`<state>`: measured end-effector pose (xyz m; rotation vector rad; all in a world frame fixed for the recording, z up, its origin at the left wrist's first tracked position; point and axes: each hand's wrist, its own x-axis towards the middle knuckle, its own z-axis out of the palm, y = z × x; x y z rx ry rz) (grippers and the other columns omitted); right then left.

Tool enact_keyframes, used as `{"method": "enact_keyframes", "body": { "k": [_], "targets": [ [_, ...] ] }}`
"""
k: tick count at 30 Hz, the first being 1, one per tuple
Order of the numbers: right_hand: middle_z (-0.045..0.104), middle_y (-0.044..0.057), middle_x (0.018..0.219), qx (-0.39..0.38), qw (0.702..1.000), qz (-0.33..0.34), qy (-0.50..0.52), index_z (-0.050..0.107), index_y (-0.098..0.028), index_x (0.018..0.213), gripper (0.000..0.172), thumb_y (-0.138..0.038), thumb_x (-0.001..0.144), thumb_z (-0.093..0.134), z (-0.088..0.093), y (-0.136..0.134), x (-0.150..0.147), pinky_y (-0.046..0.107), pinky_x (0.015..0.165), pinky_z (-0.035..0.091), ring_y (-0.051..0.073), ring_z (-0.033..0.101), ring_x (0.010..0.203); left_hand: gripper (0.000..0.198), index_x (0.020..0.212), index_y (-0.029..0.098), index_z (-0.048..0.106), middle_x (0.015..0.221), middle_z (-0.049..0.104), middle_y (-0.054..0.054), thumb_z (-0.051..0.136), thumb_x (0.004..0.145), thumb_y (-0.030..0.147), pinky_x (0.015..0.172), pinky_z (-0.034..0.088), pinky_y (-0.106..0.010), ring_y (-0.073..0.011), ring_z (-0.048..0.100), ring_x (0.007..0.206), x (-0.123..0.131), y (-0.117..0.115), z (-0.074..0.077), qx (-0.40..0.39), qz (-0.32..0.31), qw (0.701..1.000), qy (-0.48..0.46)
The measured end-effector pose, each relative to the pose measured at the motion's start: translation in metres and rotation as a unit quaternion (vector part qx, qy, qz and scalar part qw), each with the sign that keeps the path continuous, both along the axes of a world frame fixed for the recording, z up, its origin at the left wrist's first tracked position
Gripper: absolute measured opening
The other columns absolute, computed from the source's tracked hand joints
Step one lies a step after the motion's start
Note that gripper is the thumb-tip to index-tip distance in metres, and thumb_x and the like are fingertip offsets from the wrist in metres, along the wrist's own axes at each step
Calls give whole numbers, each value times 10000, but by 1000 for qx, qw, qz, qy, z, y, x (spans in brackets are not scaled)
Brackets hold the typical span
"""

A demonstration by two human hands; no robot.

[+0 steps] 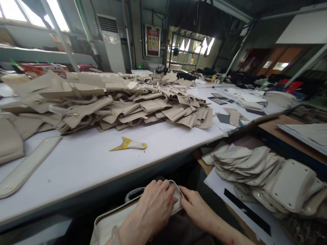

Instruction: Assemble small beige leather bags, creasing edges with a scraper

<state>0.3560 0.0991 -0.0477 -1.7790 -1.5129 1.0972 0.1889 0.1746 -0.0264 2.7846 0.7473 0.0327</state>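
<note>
Below the table's front edge, both of my hands work on a cream leather bag panel (107,223) held in my lap. My left hand (153,209) lies over its upper corner with fingers curled down on the edge. My right hand (195,204) pinches the same corner from the right, fingertips meeting those of the left. On the white table (84,163) just ahead lies a small tool with a yellow blade and white wrapped handle (129,144), untouched.
A broad heap of beige leather pieces (107,102) covers the table's back half. A long cream strip (28,166) lies at the left. To my right, stacked cream panels (268,173) fill a low bench. More cut parts (245,100) lie far right.
</note>
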Motion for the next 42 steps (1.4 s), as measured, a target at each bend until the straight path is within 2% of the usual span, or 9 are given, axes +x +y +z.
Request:
{"method": "enact_keyframes", "body": {
  "k": [6, 10, 15, 20, 23, 26, 34, 39, 42],
  "targets": [
    [686, 10, 806, -17, 999, -12, 24, 668, -183, 1063, 326, -138, 867, 411, 0, -3, -1, 239, 639, 409, 161, 628, 713, 284, 1133, 180, 563, 1034, 621, -65, 506, 857, 147, 775, 457, -431, -257, 588, 867, 2, 7, -6, 13, -33, 999, 23],
    [707, 17, 869, -18, 1000, -10, 24, 660, -200, 1076, 316, -156, 888, 410, 3, -3, -1, 237, 676, 415, 165, 652, 772, 258, 1161, 181, 556, 1168, 590, -98, 432, 938, 148, 876, 412, -450, -268, 551, 1025, 1, 5, -15, 49, -33, 998, 16],
    [668, 10, 661, -41, 997, -46, -36, 658, -187, 838, 237, -267, 911, 448, 2, -6, -3, 241, 542, 355, 148, 601, 574, 194, 1104, 180, 577, 1190, 572, -113, 492, 937, 229, 922, 379, -457, -277, 510, 1084, 6, 5, -9, 29, -21, 999, 8],
    [541, 7, 463, -98, 988, -94, -68, 493, -198, 568, 447, -472, 917, 442, -8, -12, -7, 238, 438, 296, 143, 528, 436, 191, 1045, 179, 554, 1065, 588, -83, 515, 859, 159, 895, 412, -449, -266, 520, 996, 7, 2, 0, 24, 1, 1000, -17],
    [488, -9, 434, -106, 989, -88, -46, 467, -197, 552, 471, -502, 910, 437, -10, -11, -7, 235, 434, 284, 129, 485, 416, 217, 989, 211, 560, 1058, 604, -36, 507, 821, 85, 894, 434, -385, -227, 531, 993, 4, 0, -2, -18, -43, 998, -40],
    [438, -19, 460, -94, 993, -65, -37, 438, -188, 532, 480, -480, 912, 409, -8, -9, -5, 244, 456, 247, 113, 431, 452, 233, 990, 236, 570, 1111, 622, 2, 518, 832, 74, 903, 442, -330, -198, 536, 1032, 1, 1, -5, -65, -70, 993, -64],
    [385, -28, 461, -104, 990, -21, -94, 421, -179, 483, 360, -264, 832, 407, 1, -4, -3, 261, 480, 218, 103, 395, 473, 158, 977, 196, 589, 1072, 644, -46, 518, 868, 108, 823, 476, -356, -222, 575, 958, 4, 5, -2, -36, -111, 992, -38],
    [532, -20, 627, -29, 986, -99, -133, 555, -201, 727, 178, -346, 829, 538, -8, -8, -6, 255, 545, 337, 146, 490, 587, 167, 857, 199, 613, 894, 664, -22, 511, 802, 79, 824, 467, -316, -193, 593, 883, 4, 17, 0, -106, -69, 985, -116],
    [597, 10, 782, 18, 989, -124, -78, 600, -209, 960, 202, -373, 855, 549, -17, -12, -8, 264, 618, 437, 170, 558, 680, 313, 981, 198, 642, 1038, 651, -32, 521, 734, 48, 875, 471, -265, -175, 591, 984, 7, 37, -2, -151, 10, 966, -211]
  ]
}}
